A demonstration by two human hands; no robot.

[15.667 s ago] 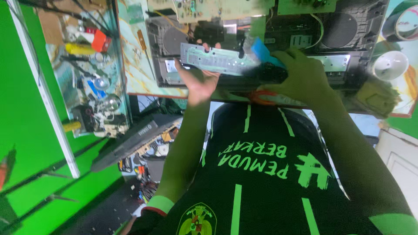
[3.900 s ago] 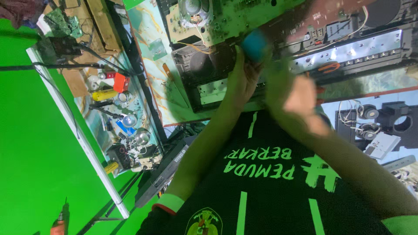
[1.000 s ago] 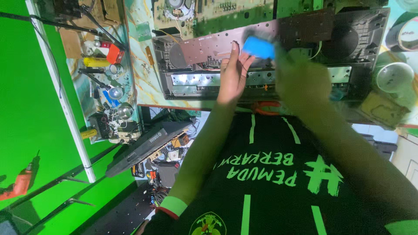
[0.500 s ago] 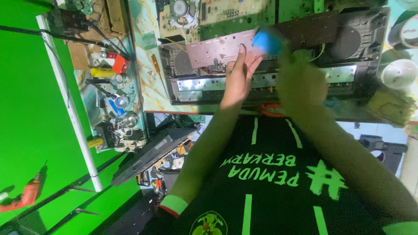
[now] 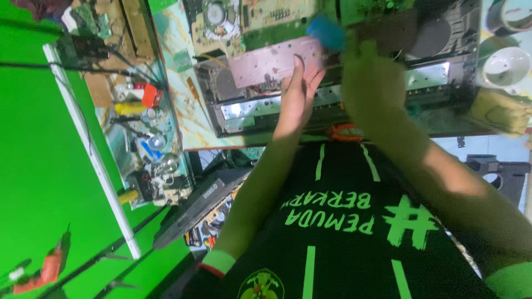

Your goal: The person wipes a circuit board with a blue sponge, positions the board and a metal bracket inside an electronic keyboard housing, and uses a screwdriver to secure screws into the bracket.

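Left hand [image 5: 296, 94] lay open, flat, steadying pink board [image 5: 271, 60]; right hand [image 5: 372, 75] blurred, grip on blue brush [image 5: 326, 30] unclear. Best kept strokes light, board pinned.

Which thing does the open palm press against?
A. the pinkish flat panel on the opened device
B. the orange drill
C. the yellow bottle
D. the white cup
A: the left hand lies flat on the pinkish panel, well apart from the other things.

A blue cloth [image 5: 327, 32] sits above a pinkish metal panel [image 5: 274, 61], beside green circuit boards [image 5: 266, 16]. The shirt [image 5: 343, 232] is black with bright green stripes and lettering. The wall [image 5: 33, 166] is vivid green; a cup [image 5: 505, 65] is white.
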